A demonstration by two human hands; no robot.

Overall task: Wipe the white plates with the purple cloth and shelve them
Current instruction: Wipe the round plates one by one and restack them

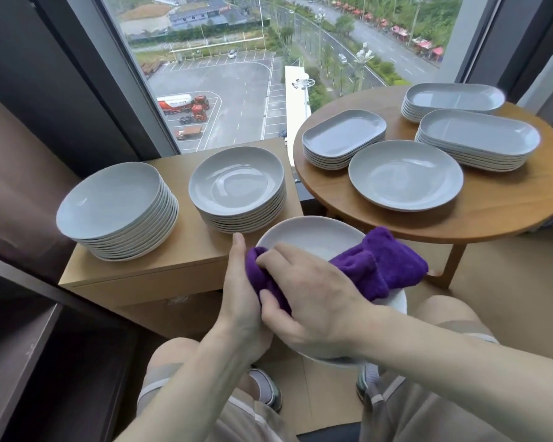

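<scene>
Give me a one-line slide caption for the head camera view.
Left hand holds a white plate while the right hand wipes it with a purple cloth.

arms (186, 371) bare, no sleeves | shorts (246, 419) beige w/ pale stripe | sneakers (270, 392) grey

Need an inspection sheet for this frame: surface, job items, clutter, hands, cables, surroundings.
Surface: low wooden cabinet by the window; round wooden table to its right.
Job's things: held plate over the lap, purple cloth lying on it. Two round plate stacks on the cabinet. On the table: single round plate, three stacks of oblong plates.
Clutter: nothing seen.
Hands: left hand grips the plate's near-left rim; right hand holds the cloth against the plate.
Cables: nothing seen.
Surroundings: dark shelving at left; window overlooking a car park and road.
</scene>
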